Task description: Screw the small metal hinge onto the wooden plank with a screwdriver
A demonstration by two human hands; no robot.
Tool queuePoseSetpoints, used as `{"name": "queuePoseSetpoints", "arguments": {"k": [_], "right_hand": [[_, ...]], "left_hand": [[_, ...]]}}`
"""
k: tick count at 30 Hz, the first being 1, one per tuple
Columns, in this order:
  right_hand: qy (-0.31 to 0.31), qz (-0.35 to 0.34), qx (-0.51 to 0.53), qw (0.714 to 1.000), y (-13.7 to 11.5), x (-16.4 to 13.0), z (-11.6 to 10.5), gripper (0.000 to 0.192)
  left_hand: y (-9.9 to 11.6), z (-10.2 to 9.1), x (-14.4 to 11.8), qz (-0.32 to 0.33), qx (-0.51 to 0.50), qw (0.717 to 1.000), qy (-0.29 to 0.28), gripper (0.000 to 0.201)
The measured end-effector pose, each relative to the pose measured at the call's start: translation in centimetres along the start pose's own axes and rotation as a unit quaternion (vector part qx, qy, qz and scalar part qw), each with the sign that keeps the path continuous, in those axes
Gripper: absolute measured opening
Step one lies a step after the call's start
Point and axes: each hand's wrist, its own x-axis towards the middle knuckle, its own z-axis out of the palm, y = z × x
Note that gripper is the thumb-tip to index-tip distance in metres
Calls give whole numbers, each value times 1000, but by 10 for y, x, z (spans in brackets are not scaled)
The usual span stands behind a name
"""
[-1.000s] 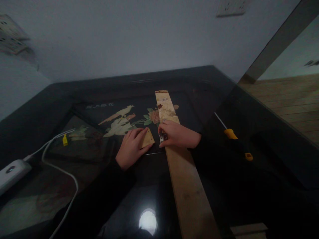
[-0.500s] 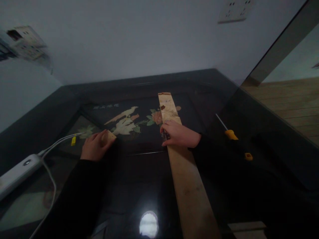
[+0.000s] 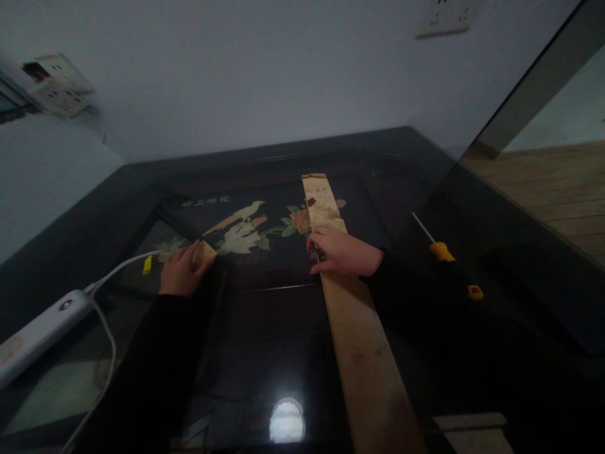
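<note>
A long pale wooden plank (image 3: 363,353) lies lengthwise across a glossy black table (image 3: 265,328) with an inlaid bird-and-flower picture (image 3: 246,230). My right hand (image 3: 343,252) rests on the plank's left edge, fingers closed around a small dark metal piece (image 3: 316,254). My left hand (image 3: 182,272) lies flat on the table to the left, holding a small flat wooden piece (image 3: 204,252) under its fingers.
A white power strip (image 3: 38,328) with a white cable (image 3: 111,340) and a yellow tag (image 3: 147,265) sits at the left. A yellow-handled screwdriver (image 3: 442,251) lies right of the plank. Wall sockets (image 3: 444,16) are on the wall behind. Wooden floor shows at the right.
My left hand has slid the small wooden piece leftward, from beside the plank to near the white cable. My right hand has stayed on the plank.
</note>
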Motion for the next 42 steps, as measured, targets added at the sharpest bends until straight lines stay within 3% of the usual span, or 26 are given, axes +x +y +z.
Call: {"name": "queuePoseSetpoints", "arguments": {"k": [17,20,23,26,29,32,36,42], "right_hand": [[-2,-2,-8,1000,0,0,1,42],[0,-1,-10,1000,0,1,2,41],[1,-1,-15,1000,-1,1,2,41],[0,7,-14,1000,-2,0,1,40],[-1,6,-11,1000,-3,-1,1,40],[2,-5,-7,1000,-3,-3,0,36],[-2,-2,1,1000,-3,-4,-3,37],[-13,-3,-8,1000,-2,-4,-4,39]], "left_hand": [[6,1,-1,13,-61,996,57,59],[18,-5,-5,27,-93,990,98,53],[47,-14,-16,51,-160,978,123,42],[95,-18,-35,90,-289,952,48,35],[147,-18,-48,117,-417,898,-73,35],[187,-16,-47,117,-449,877,-123,32],[211,-17,-32,91,-444,877,-162,33],[218,-18,-25,70,-443,861,-241,38]]}}
